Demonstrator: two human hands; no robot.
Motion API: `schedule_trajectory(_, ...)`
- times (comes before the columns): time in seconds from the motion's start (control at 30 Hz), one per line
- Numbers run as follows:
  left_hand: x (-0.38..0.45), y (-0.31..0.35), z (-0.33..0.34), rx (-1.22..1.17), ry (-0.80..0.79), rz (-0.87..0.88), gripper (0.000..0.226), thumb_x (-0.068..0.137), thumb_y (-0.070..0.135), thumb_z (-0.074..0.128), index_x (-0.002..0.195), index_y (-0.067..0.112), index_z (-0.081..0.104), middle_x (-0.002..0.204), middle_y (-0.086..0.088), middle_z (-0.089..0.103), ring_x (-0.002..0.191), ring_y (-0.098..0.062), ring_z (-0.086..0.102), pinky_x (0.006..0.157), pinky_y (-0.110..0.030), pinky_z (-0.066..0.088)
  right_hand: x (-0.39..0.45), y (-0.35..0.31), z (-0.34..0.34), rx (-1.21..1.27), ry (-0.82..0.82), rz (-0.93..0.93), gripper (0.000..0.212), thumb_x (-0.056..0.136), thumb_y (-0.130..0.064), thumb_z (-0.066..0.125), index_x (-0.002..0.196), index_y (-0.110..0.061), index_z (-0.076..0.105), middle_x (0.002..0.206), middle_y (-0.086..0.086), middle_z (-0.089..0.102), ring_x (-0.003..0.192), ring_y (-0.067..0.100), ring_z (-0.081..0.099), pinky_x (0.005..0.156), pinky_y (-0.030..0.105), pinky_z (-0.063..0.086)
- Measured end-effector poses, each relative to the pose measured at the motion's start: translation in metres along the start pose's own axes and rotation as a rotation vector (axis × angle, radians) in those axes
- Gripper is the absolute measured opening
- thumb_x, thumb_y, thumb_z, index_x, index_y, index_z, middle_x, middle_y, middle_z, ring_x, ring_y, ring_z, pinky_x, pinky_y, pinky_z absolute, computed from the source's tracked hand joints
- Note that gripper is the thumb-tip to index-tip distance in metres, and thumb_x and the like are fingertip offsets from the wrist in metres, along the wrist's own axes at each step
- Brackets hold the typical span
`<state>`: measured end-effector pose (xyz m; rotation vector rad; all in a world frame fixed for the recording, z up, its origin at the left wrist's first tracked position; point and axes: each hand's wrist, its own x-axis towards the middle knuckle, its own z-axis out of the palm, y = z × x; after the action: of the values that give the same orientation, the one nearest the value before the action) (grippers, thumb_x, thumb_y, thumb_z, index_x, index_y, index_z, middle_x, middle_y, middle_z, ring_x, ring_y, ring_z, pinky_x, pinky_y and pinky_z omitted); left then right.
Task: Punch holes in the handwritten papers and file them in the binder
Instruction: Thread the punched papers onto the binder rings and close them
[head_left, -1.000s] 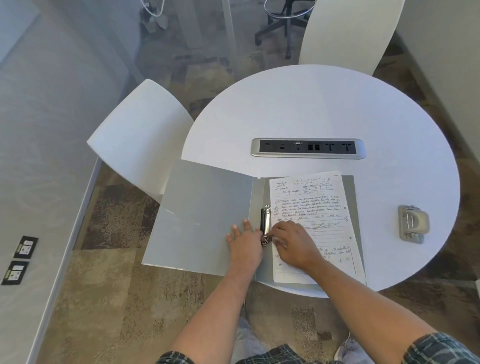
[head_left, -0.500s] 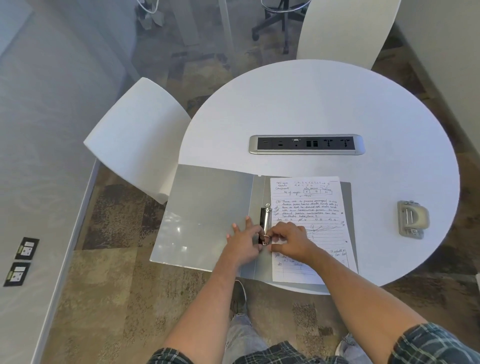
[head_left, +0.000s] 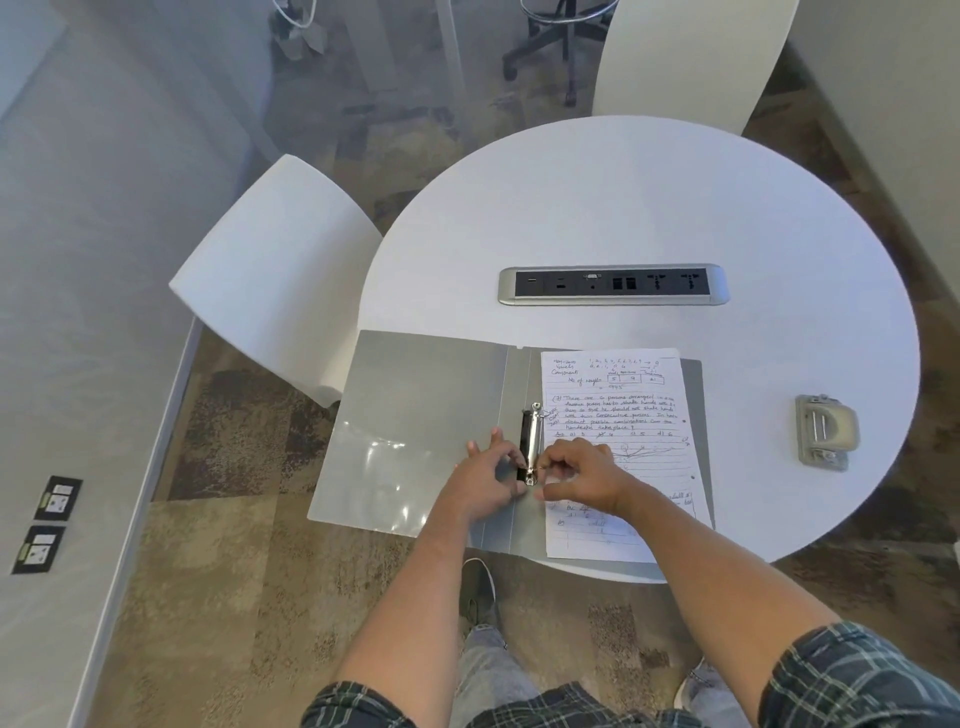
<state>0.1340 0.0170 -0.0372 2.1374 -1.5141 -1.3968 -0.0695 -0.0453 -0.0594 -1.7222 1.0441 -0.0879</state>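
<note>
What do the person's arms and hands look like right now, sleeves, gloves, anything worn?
Both hands, left hand and right hand, are bare: no gloves, and no rings or watch that I can make out. The forearms are uncovered; dark green-and-white plaid sleeves end near the elbows at the bottom of the view.

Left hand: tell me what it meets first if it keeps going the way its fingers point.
The left hand points right, so it would likely first meet the binder's metal ring clip, then the right hand just beyond; depth is unclear.
</note>
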Motion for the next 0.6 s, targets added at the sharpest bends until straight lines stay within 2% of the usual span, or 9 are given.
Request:
schedule_trajectory(0.07, 0.000, -0.004, 0.005, 0.091, 0.012, 0.012, 0.041, 0.085, 0.028, 0.079, 0.117, 0.030, 0.054, 0.171, 0.009, 0.013, 0.158, -0.034, 0.003, 0.123, -0.056, 0.022, -0.004, -0.002, -0.006, 0.089, -0.038, 0.009, 0.025, 0.080, -0.041, 0.086, 0.096, -0.030, 0.071, 0.084, -0.007, 0.063, 0.079, 0.006, 0.056, 0.094, 0.038, 0.039)
schedule_trajectory(0.13, -0.001, -0.006, 0.014, 0.169, 0.030, 0.022, 0.059, 0.078, 0.036, 0.085, 0.124, 0.031, 0.049, 0.171, 0.006, 0.013, 0.158, -0.033, 0.007, 0.125, -0.061, 0.014, -0.009, -0.001, -0.014, 0.186, 0.058, 0.040, 0.031, 0.083, -0.034, 0.086, 0.110, -0.034, 0.068, 0.098, -0.005, 0.069, 0.085, 0.008, 0.062, 0.086, 0.030, 0.050)
schedule_trajectory(0.2, -0.001, -0.005, 0.024, 0.215, 0.073, 0.015, 0.072, 0.075, 0.041, 0.087, 0.132, 0.031, 0.044, 0.170, 0.004, 0.011, 0.158, -0.033, 0.003, 0.125, -0.062, 0.005, -0.016, 0.004, -0.023, 0.179, 0.350, 0.111, 0.037, 0.084, -0.024, 0.086, 0.114, -0.029, 0.066, 0.104, -0.003, 0.065, 0.090, 0.013, 0.064, 0.083, 0.028, 0.053)
schedule_trajectory(0.23, 0.000, -0.003, 0.028, 0.231, 0.094, 0.007, 0.076, 0.075, 0.041, 0.087, 0.135, 0.030, 0.042, 0.171, 0.003, 0.009, 0.158, -0.034, -0.002, 0.125, -0.062, 0.002, -0.020, 0.009, -0.027, 0.108, 0.520, 0.160, 0.039, 0.083, -0.022, 0.086, 0.116, -0.025, 0.065, 0.108, -0.003, 0.063, 0.095, 0.017, 0.064, 0.086, 0.031, 0.054)
schedule_trajectory(0.3, 0.002, 0.001, 0.033, 0.273, 0.118, -0.009, 0.081, 0.077, 0.038, 0.086, 0.142, 0.027, 0.039, 0.172, 0.002, 0.005, 0.157, -0.037, -0.007, 0.124, -0.062, -0.001, -0.030, 0.018, -0.036, -0.098, 0.770, 0.309, 0.048, 0.081, -0.031, 0.086, 0.122, -0.020, 0.064, 0.120, 0.001, 0.060, 0.111, 0.023, 0.059, 0.098, 0.040, 0.051)
schedule_trajectory(0.33, 0.002, 0.004, 0.036, 0.296, 0.122, -0.018, 0.084, 0.078, 0.036, 0.086, 0.145, 0.025, 0.036, 0.172, 0.001, 0.003, 0.157, -0.039, -0.008, 0.123, -0.063, -0.002, -0.036, 0.022, -0.040, -0.192, 0.819, 0.402, 0.056, 0.080, -0.040, 0.086, 0.126, -0.019, 0.062, 0.126, 0.004, 0.059, 0.118, 0.027, 0.056, 0.103, 0.044, 0.047)
schedule_trajectory(0.47, 0.001, 0.010, 0.041, 0.351, 0.126, -0.060, 0.093, 0.081, 0.033, 0.083, 0.154, 0.026, 0.025, 0.173, -0.001, -0.003, 0.156, -0.041, -0.012, 0.122, -0.064, -0.004, -0.050, 0.029, -0.043, -0.351, 0.728, 0.631, 0.086, 0.075, -0.063, 0.082, 0.137, -0.011, 0.054, 0.133, 0.012, 0.058, 0.123, 0.033, 0.054, 0.101, 0.046, 0.046)
schedule_trajectory(0.6, 0.003, 0.012, 0.042, 0.356, 0.122, -0.076, 0.094, 0.081, 0.033, 0.083, 0.154, 0.027, 0.024, 0.172, 0.000, -0.004, 0.156, -0.041, -0.013, 0.122, -0.064, -0.004, -0.054, 0.026, -0.040, -0.353, 0.704, 0.717, 0.093, 0.072, -0.067, 0.082, 0.133, -0.004, 0.051, 0.129, 0.016, 0.058, 0.120, 0.035, 0.056, 0.098, 0.044, 0.049)
